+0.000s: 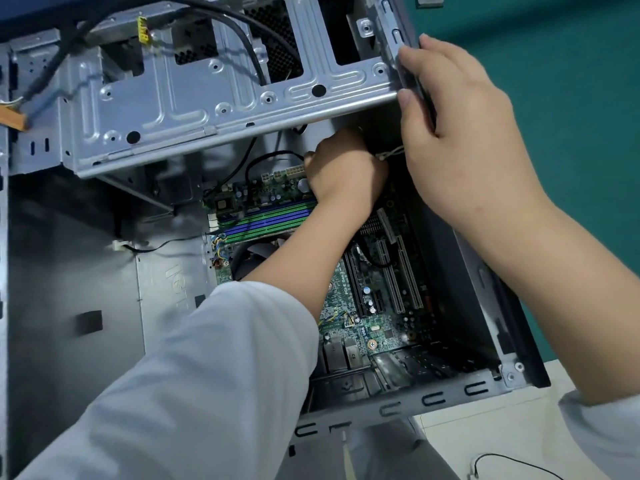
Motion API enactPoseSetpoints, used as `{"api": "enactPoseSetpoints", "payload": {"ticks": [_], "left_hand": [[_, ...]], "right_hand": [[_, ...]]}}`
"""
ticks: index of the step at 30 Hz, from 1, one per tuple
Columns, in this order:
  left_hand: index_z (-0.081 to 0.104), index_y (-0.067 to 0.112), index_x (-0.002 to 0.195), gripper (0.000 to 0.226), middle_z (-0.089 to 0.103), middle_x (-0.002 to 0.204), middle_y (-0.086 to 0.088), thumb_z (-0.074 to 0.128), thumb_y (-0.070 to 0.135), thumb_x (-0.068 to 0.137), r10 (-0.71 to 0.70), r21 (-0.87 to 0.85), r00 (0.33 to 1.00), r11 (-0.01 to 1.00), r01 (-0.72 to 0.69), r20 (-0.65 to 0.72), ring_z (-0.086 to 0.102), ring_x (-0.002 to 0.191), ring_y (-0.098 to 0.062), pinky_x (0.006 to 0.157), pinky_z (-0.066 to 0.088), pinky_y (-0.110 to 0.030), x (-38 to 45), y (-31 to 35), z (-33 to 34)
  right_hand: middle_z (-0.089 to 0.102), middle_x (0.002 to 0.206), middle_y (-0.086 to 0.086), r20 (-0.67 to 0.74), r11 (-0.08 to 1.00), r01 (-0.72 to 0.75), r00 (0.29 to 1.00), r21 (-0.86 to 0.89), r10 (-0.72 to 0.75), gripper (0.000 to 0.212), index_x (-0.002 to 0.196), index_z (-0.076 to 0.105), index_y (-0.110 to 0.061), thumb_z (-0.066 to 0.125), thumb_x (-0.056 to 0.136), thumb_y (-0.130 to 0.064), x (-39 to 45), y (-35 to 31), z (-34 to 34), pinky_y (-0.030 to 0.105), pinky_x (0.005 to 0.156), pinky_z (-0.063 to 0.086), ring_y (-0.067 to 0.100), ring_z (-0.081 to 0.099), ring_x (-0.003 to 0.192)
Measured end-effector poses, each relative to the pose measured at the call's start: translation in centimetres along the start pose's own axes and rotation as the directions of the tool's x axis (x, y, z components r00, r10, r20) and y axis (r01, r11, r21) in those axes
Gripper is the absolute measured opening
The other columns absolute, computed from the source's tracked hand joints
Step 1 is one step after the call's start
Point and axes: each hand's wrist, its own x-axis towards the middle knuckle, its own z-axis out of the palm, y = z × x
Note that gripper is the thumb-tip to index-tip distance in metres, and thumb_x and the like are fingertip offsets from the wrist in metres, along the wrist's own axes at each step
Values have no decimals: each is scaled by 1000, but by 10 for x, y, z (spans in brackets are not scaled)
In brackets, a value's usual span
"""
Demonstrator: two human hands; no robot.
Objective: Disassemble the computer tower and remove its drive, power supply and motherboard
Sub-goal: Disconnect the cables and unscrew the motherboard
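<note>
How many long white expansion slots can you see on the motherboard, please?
3: white slots and stand side by side right of the left forearm, on the motherboard. That arm may hide others.

The tower lies open, its side panel off and the grey steel inside facing up. A hinged metal drive cage is swung up across the upper part of the case, stamped with ribs and round holes, black cables looping over it. Below it the green motherboard sits flat on the case floor, still mounted, with green and blue memory slots near its top edge, long white and black expansion slots on the right, and a black fan partly hidden near its middle.
</note>
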Motion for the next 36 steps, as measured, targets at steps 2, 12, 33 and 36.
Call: {"api": "enactPoseSetpoints", "payload": {"ticks": [2,12,33,36], "left_hand": [[64,19,94,17,68,96,-8,51,20,82,50,25,999,998,-51,9,63,90,-30,82,52,-33,-3,-4,2],[62,11,103,22,65,105,-12,52,19,85,245,164,966,953,-256,86,61,95,-35,77,49,-33,4,-11,2],[62,14,101,21,67,100,-8,54,23,84,284,245,959,929,-276,2,63,94,-31,73,41,-30,11,-15,11],[60,11,101,21,66,100,-9,54,22,84,290,249,956,929,-273,-35,62,95,-33,74,41,-31,9,-16,12]], "right_hand": [[32,151,-2,-1,1000,1,1000,-4,-1,41,141,42,-18,38,100,-18,0,0,0,14,103,21,12,34,134],[32,151,-1,-6,1000,-1,1000,-7,1,41,141,42,-19,39,100,-18,0,1,0,17,105,21,14,33,135],[32,152,-1,-5,1000,-6,1000,28,6,42,140,44,-19,41,98,-17,-2,1,0,14,103,20,13,33,135],[32,151,-1,-8,999,-7,1000,36,7,41,139,44,-19,40,98,-17,-1,1,0,14,104,20,12,33,134]]}}
